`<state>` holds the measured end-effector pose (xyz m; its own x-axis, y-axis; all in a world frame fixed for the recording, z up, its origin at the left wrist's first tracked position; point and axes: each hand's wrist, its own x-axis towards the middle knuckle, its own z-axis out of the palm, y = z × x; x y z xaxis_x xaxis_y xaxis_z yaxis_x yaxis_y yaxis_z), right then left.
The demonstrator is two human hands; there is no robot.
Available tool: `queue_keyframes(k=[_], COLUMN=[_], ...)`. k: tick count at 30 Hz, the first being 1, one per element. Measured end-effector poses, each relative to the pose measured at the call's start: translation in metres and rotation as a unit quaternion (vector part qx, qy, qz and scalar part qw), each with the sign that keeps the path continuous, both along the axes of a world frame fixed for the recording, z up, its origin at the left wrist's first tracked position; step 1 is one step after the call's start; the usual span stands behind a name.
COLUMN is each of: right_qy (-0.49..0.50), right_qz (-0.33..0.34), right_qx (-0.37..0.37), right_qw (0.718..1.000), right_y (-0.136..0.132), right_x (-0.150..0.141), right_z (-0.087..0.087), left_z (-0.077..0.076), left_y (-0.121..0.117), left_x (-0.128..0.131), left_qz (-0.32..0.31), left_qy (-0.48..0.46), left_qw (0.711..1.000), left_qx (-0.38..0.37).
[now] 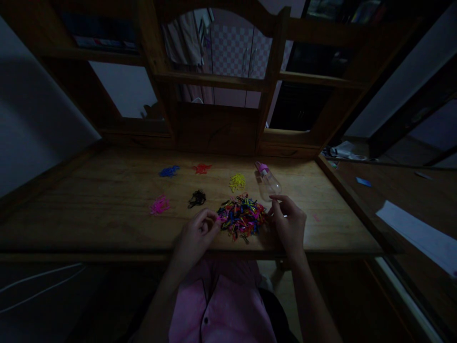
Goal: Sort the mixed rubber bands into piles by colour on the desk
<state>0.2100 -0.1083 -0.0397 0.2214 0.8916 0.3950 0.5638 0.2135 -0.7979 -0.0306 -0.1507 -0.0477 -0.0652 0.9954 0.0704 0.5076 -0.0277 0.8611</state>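
Note:
A heap of small mixed-colour rubber bands (243,216) lies near the desk's front edge. At its left side my left hand (200,231) is closed in a pinch, with a pink rubber band (219,218) at the fingertips. My right hand (289,219) rests by the heap's right side, fingers apart, and nothing clearly shows in them. Beyond the heap are sorted piles: yellow bands (237,182), red bands (202,168), blue bands (169,171), black bands (197,198) and pink bands (159,205).
A clear bulb-shaped bottle (270,185) with a pink cap lies just beyond my right hand. Wooden shelving (217,126) rises along the desk's back. To the right, a lower brown surface holds white paper (417,233) and a small blue card (363,181).

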Motion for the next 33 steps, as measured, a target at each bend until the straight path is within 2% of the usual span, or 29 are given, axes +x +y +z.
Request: queue_keyframes(k=[13,17,20,23,25,27,33], right_qy=[-0.013,-0.021,-0.056,-0.113,-0.145,-0.165,-0.171], right_qz=[-0.001,0.015,0.099,0.233,0.293,0.315,0.333], right_qx=[-0.009,0.013,0.055,0.096,0.106,0.107,0.115], right_qw=[1.000,1.000,0.992,0.961,0.939,0.928,0.920], right_y=[0.001,0.000,-0.005,-0.012,-0.015,-0.015,-0.007], right_x=[0.001,0.000,-0.011,-0.030,-0.043,-0.054,-0.070], right_z=[-0.004,-0.001,0.009,0.019,0.022,0.022,0.014], left_z=[-0.002,-0.003,-0.004,-0.002,0.001,0.004,0.006], left_y=[0.001,0.002,0.002,0.002,0.002,0.001,0.000], left_x=[-0.002,-0.001,-0.001,-0.003,-0.004,-0.005,-0.009], left_qz=[-0.001,-0.001,-0.009,-0.020,-0.025,-0.025,-0.021], left_qy=[-0.053,-0.050,-0.078,-0.133,-0.162,-0.179,-0.205], left_qw=[0.999,0.999,0.997,0.991,0.986,0.983,0.979], left_qx=[-0.011,-0.006,-0.012,-0.019,-0.021,-0.018,-0.006])
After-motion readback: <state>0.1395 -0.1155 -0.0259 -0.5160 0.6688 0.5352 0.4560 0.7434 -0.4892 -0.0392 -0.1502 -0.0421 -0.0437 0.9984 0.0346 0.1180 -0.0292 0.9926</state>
